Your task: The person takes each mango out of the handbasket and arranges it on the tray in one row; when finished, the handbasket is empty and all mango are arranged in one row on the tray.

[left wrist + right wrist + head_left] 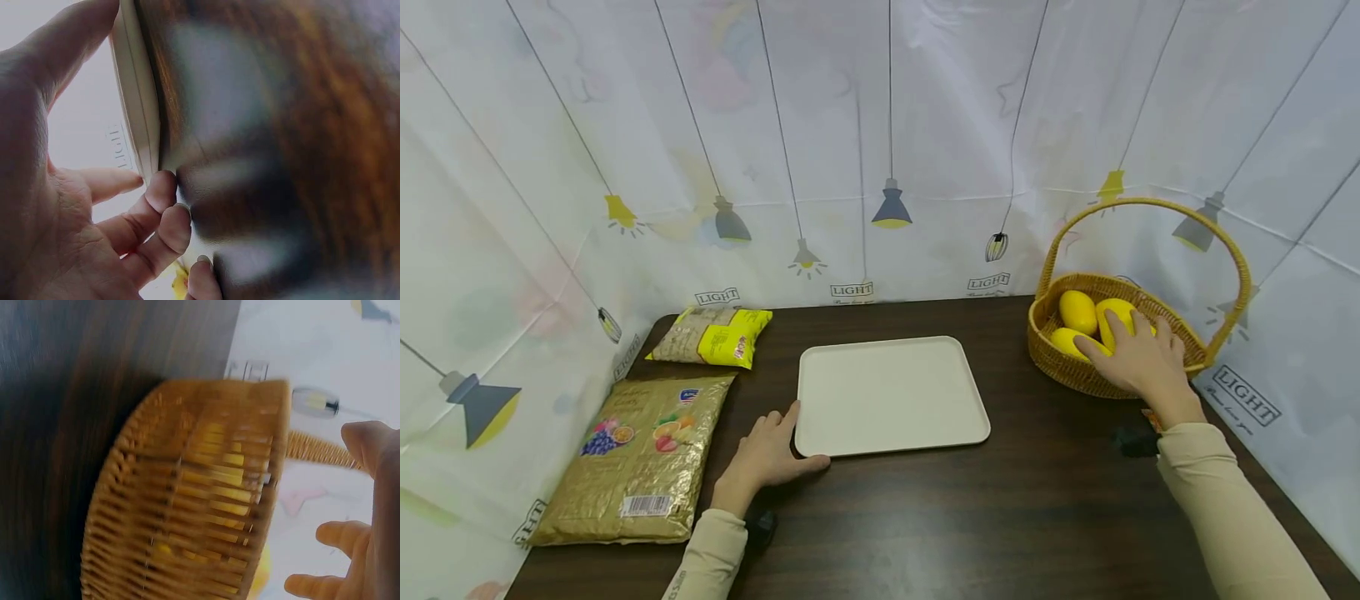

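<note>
A shallow white rectangular tray (pixel 891 396) lies flat on the dark table. My left hand (pixel 767 454) is at its near left corner, thumb along the near edge and index finger by the left edge. In the left wrist view, the tray's rim (pixel 137 100) passes beside the thumb and index finger of my left hand (pixel 69 206). On the right, my right hand (pixel 1142 362) reaches over a wicker basket (pixel 1067 375) with spread fingers. Several smooth yellow fruits (pixel 1077 312) lie inside. My right hand (pixel 369 519) is above the basket's rim in the right wrist view.
A gold bag with fruit pictures (pixel 632 458) lies left of my left hand. Behind it is a smaller yellow and clear packet (pixel 715 336). The basket's tall handle (pixel 1142 202) arches behind my right hand. A patterned white curtain (pixel 850 167) closes off the back.
</note>
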### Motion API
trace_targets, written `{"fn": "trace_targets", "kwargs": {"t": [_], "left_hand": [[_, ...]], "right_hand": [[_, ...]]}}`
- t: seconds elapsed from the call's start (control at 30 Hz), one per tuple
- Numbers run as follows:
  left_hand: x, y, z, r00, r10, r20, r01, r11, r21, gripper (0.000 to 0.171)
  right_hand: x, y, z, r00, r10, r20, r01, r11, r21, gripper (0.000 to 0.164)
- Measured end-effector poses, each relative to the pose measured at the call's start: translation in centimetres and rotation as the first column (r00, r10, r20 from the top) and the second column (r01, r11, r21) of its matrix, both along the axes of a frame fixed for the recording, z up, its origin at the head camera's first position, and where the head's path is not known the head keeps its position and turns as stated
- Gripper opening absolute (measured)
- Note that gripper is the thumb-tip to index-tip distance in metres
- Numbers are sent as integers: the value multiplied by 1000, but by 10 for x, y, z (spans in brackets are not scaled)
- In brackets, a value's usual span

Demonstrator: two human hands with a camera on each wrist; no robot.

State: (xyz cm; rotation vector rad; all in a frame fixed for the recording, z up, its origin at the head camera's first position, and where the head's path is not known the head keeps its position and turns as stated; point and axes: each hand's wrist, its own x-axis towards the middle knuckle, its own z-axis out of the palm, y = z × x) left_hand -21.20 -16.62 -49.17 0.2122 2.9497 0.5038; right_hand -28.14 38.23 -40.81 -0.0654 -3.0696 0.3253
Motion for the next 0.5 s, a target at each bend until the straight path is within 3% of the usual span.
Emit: {"fn": "trace_targets", "kwargs": {"t": [0.5], "left_hand": [[-3, 0, -3, 1000, 14, 20, -14, 1000, 12, 110]], "right_hand": [[-33, 37, -7, 995, -49, 89, 52, 998, -40, 112]]}}
